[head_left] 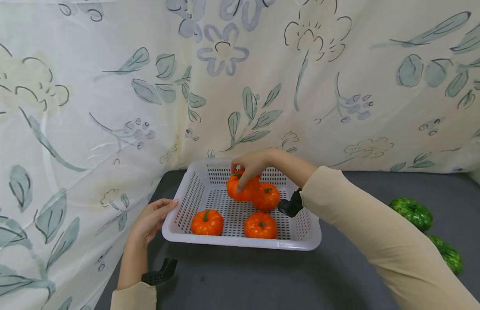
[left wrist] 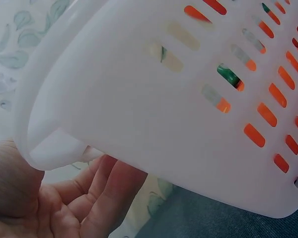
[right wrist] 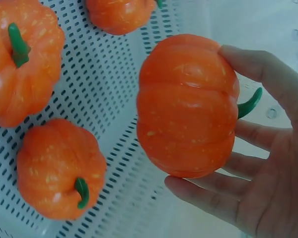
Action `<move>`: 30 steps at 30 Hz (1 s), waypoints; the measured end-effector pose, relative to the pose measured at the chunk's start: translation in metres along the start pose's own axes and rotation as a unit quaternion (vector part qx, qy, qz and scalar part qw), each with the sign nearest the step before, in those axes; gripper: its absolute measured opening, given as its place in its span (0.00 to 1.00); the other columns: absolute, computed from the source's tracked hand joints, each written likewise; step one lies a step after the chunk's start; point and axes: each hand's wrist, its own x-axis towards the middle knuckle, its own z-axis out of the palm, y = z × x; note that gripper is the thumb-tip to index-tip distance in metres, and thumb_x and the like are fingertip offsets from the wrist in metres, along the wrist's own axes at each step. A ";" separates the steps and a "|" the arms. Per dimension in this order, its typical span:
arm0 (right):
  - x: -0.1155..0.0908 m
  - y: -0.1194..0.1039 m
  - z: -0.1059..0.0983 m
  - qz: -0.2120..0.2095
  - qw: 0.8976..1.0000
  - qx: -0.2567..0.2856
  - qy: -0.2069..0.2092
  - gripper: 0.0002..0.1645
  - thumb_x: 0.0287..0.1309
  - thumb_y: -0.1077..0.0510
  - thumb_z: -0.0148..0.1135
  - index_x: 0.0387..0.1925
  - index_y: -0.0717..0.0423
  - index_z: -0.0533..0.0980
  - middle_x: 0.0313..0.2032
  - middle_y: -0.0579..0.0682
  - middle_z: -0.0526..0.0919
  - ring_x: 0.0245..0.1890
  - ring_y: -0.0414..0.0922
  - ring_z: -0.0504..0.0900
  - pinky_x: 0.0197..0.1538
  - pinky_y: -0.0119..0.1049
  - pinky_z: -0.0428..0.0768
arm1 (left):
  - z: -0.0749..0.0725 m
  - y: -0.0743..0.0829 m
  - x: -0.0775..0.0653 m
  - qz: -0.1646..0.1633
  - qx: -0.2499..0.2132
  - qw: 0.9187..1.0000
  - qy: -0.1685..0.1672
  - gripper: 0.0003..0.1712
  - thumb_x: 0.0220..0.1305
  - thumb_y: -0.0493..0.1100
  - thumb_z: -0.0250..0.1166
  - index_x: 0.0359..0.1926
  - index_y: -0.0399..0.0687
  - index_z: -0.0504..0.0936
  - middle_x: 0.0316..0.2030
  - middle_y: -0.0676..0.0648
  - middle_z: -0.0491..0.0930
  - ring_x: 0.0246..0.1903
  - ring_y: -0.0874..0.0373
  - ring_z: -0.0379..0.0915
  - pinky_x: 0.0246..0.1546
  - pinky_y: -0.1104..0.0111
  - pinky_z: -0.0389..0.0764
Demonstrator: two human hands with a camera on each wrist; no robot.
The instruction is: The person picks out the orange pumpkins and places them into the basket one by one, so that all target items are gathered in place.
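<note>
My right hand (head_left: 256, 163) grips an orange pumpkin (right wrist: 188, 106) with a green stem, thumb and fingers on opposite sides of it. The pumpkin is over the back part of a white perforated plastic basket (head_left: 240, 243). Three more orange pumpkins sit inside: one at the front left (head_left: 206, 224), one at the front right (head_left: 260, 226), and one behind that (head_left: 266, 197), partly overlapped by the held one. At the basket's left end, my left hand (head_left: 151, 220) holds the rim; in the left wrist view its fingers (left wrist: 121, 186) curl up beneath the edge.
Two green pumpkin-like vegetables lie on the dark table (head_left: 240, 280) at the right, the back one (head_left: 412, 213) fully round and the front one (head_left: 447, 254) partly hidden by my right sleeve. A floral cloth (head_left: 247, 86) hangs close behind the basket and along the left.
</note>
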 end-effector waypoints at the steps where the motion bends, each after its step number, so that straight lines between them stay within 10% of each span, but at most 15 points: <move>1: 0.004 0.000 0.001 -0.001 1.000 -0.004 0.003 0.35 0.49 0.44 0.66 0.56 0.50 0.64 0.56 0.56 0.70 0.47 0.49 0.74 0.43 0.37 0.79 | 0.000 0.000 0.000 -0.001 -0.001 1.000 0.001 0.28 0.61 0.53 0.60 0.51 0.35 0.68 0.37 0.50 0.78 0.34 0.58 0.78 0.36 0.60 0.82; 30: 0.091 -0.010 0.051 0.017 0.995 -0.094 0.025 0.40 0.56 0.47 0.61 0.64 0.58 0.58 0.62 0.56 0.65 0.63 0.50 0.62 0.64 0.42 0.64 | 0.003 0.001 -0.004 0.004 -0.026 1.000 -0.004 0.21 0.62 0.49 0.60 0.46 0.35 0.71 0.32 0.51 0.80 0.30 0.59 0.80 0.32 0.63 0.82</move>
